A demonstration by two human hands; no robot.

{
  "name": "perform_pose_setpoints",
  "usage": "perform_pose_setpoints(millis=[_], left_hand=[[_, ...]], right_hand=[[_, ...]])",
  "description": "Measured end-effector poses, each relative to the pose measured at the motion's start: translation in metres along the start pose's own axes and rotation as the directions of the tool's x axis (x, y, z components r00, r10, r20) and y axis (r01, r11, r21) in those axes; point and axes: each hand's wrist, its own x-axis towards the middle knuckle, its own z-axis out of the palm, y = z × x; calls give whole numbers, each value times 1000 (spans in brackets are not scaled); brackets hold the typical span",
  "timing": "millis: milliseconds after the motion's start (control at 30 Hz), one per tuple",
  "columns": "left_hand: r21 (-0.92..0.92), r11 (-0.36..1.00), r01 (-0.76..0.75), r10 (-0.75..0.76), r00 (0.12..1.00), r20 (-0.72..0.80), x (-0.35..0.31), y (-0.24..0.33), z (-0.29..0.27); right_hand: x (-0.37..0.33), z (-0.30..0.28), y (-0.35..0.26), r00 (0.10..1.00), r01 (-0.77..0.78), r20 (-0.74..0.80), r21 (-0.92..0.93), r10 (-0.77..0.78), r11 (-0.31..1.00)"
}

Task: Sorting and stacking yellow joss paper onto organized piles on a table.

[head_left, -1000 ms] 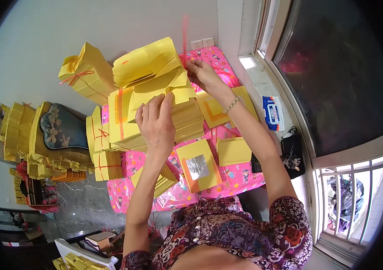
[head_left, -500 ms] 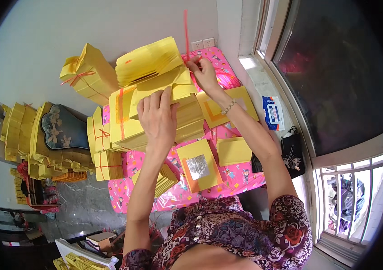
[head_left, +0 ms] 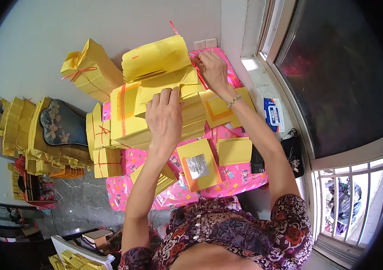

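A pale wall (head_left: 146, 20) rises behind a pink-covered table (head_left: 117, 195), with a dark window (head_left: 335, 85) along the right side. On the table stands a big stack of yellow paper (head_left: 155, 135), the largest thing within reach of the hands, a red band (head_left: 122, 108) running over its left part. On top of that stack, toward the back, a thick folded bundle (head_left: 155, 60) of yellow sheets leans up. A tall yellow bundle (head_left: 93, 74) tied with red string stands behind to the left, and a blue flowered chair (head_left: 63, 126) is farther left, beside more yellow paper. Smaller tied packs (head_left: 106, 163) sit just beside the big stack's left end. Nearer the person lie a yellow sheet with a silver square (head_left: 198, 166) and, to its right, a yellow pad (head_left: 234, 151).

The left hand (head_left: 165, 117) rests on the front of the big stack's top layer, its fingers curled down over the paper; whether they grip it, I cannot tell. The right hand (head_left: 213, 69) is beside the folded bundle's right end, fingers bent and closed on a thin red ribbon (head_left: 200, 77). A beaded bracelet (head_left: 233, 100) circles the right wrist.
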Motion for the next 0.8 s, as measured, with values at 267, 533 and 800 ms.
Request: perform_pose_setpoints(millis=[267,533,800], left_hand=[[26,1000,-1,1,1000,4,-3,-1,0],[27,1000,-1,0,1000,20,0,-2,-1],[32,999,-22,24,998,-59,-5,-3,4]], right_hand=[[57,-52,-24,960,-15,-267,264,88,964],[48,-26,-6,584,-420,302,907,754,-38],[85,-64,-68,886,-57,-132,920,444,388]])
